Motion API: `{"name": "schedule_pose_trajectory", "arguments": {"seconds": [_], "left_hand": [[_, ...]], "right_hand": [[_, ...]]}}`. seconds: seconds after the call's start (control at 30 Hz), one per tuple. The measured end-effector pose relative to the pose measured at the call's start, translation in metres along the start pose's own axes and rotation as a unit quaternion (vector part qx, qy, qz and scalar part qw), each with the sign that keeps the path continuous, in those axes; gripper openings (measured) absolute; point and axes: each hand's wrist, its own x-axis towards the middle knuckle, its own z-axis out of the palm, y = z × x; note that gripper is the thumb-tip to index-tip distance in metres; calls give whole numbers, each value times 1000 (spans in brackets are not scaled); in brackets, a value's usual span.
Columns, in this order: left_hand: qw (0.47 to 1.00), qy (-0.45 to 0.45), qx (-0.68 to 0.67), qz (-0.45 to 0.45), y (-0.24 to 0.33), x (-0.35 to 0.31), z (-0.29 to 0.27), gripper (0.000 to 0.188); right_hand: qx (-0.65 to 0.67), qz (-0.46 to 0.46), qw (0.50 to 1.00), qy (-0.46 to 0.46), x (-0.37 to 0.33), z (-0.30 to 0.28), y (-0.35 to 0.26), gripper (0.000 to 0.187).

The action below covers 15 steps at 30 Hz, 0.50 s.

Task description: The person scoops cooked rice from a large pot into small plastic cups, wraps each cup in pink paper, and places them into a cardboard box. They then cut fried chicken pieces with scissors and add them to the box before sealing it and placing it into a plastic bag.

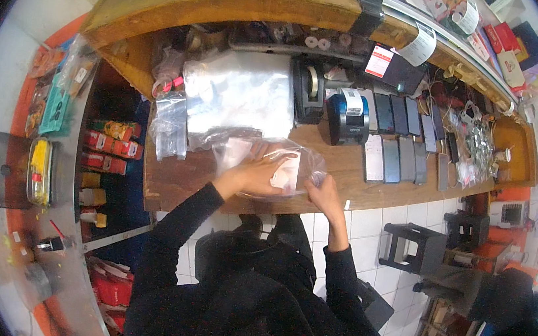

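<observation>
A clear plastic bag (pixel 313 162) lies at the front edge of the wooden counter, with a pale flat packet (pixel 288 172) in or under it. My left hand (pixel 256 174) rests over the bag and the packet, its fingers stretched out; their tips are partly hidden by the shiny plastic. At the bag's right side, my right hand (pixel 324 193) is closed, pinching its edge. Just beyond the hands is a broad stack of clear plastic sleeves (pixel 241 92). A smaller pile of clear bags (pixel 169 123) lies left of that stack.
On the counter (pixel 208 178), a blue-and-black label printer (pixel 347 120) and a black tape dispenser (pixel 308 89) stand behind. Several phones (pixel 392 161) lie in rows to the right, near bundled cables (pixel 477 148). Dark stools (pixel 414 247) stand on the tiled floor; red boxes (pixel 112 145) fill the left shelf.
</observation>
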Motion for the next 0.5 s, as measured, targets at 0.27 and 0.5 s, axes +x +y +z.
{"name": "schedule_pose_trajectory", "arguments": {"seconds": [0.27, 0.5], "left_hand": [[994, 7, 100, -37, 7, -12, 12, 101], [970, 112, 207, -60, 29, -42, 15, 57]], "right_hand": [[-5, -177, 970, 167, 22, -1, -27, 31], [-147, -129, 969, 148, -42, -22, -19, 19]]}}
